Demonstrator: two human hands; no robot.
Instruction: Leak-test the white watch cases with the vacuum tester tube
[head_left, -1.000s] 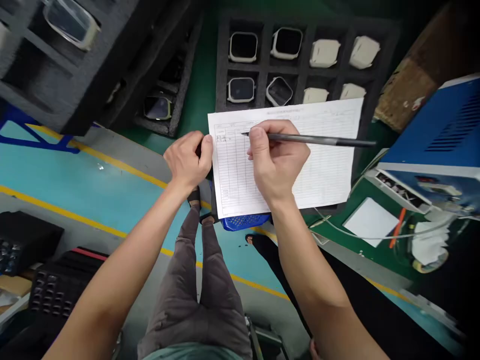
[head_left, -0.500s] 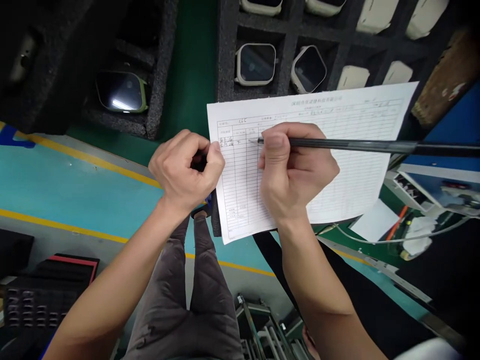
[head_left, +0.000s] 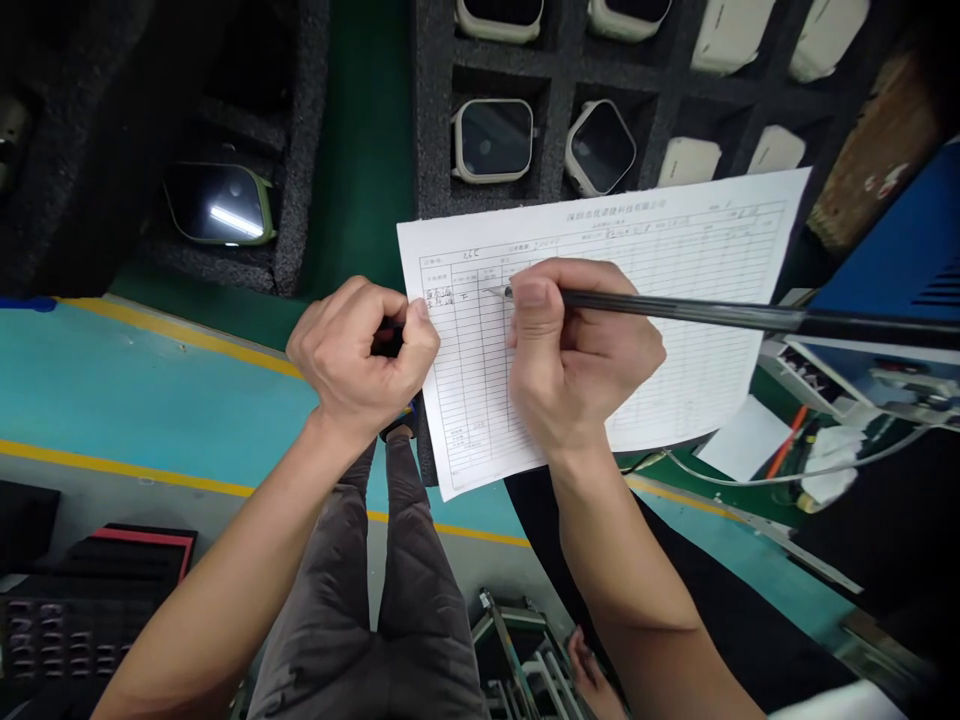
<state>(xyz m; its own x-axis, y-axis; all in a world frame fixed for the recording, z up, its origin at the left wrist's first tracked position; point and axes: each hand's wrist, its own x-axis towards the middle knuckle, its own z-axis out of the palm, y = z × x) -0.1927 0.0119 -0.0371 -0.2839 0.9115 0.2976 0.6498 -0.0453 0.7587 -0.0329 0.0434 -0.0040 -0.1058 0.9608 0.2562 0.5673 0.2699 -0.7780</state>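
A white printed form (head_left: 472, 410) with ruled rows and some handwriting lies over the front edge of a dark foam tray. My right hand (head_left: 577, 350) grips a black pen (head_left: 705, 312), its tip touching or just above a row near the form's upper left. My left hand (head_left: 364, 350) is closed at the form's left edge, thumb over the margin; its curled fingertips are hidden. Behind the form, the foam tray (head_left: 553, 130) holds several smartwatches, among them a pale-cased watch (head_left: 493, 140) and a tilted watch (head_left: 601, 147).
At the left, another foam tray (head_left: 296, 170) holds a green-cased watch (head_left: 219, 203). A white cable (head_left: 795, 480), a loose paper (head_left: 742, 440) and an orange tool (head_left: 787, 440) lie on the right. Another person's hand (head_left: 592, 680) shows low, beside a metal rack (head_left: 517, 640).
The view has shifted slightly, so trays and form appear further left and lower. The pen tip stays in about the same row. More of the other person's hand shows at the bottom.
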